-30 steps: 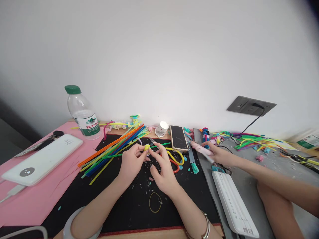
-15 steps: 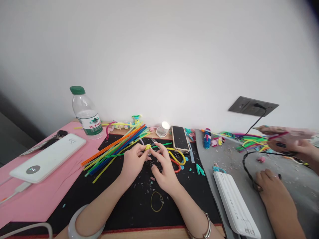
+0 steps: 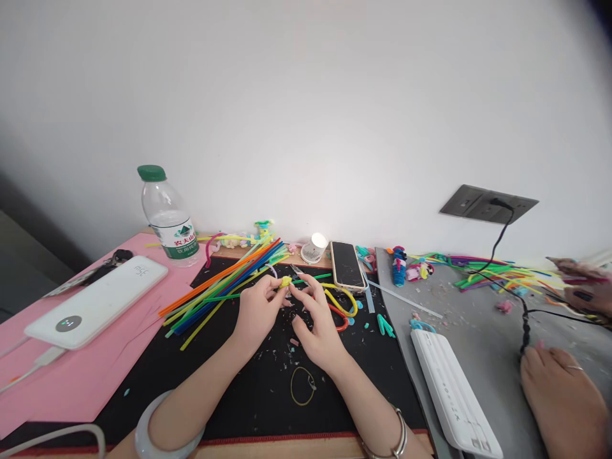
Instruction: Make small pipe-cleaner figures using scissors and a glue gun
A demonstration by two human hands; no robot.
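The left hand pinched a small yellow piece above the black mat; the right hand, half-curled, met it, its grip unclear. The piece appeared partly shaped, unfinished. Coloured stems lay loose, straight; one small figure stood seemingly assembled.

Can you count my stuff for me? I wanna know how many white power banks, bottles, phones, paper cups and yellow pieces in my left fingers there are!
White power banks: 2
Bottle: 1
Phone: 1
Paper cup: 1
Yellow piece in your left fingers: 1
Total: 6
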